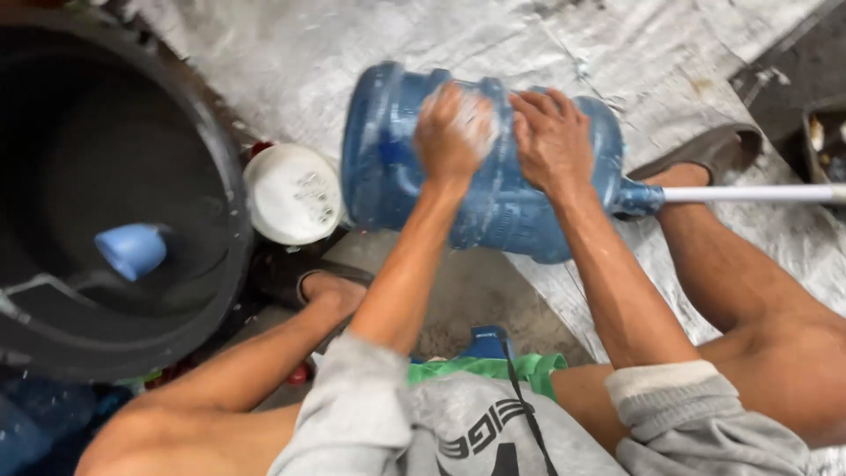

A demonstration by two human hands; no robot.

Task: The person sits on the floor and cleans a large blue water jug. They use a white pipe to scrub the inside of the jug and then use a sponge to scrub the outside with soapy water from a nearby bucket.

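Two hands are lying on a blue jug [480,163] that is resting on its side across the grey sheet [370,44] covering the floor, between my knees and ahead of me. I am seeing my left hand [452,132] pressing down on the upper wall of the jug with the fingers curled over something pale and foamy; whether it is a sponge or only suds I cannot tell, as that spot is blurring. My right hand [553,141] is lying flat just beside the left one, fingers spread open and holding nothing, steadying the jug from above. The jug's neck is pointing to my right, and a white pipe [749,194] is running out of it toward the frame's right edge. Just beside the jug's base, a round white lid [291,194] is sitting on the ground, touching or nearly touching the jug. Further left, a big black tub [220,176] is filling the corner, and a small light-blue cup [132,249] is lying inside it. My left foot is resting in a dark sandal [291,278] below the lid, and my right foot is sitting in a brown sandal [705,145] near the jug's neck. Grey sleeves are showing pushed up on both of my forearms.
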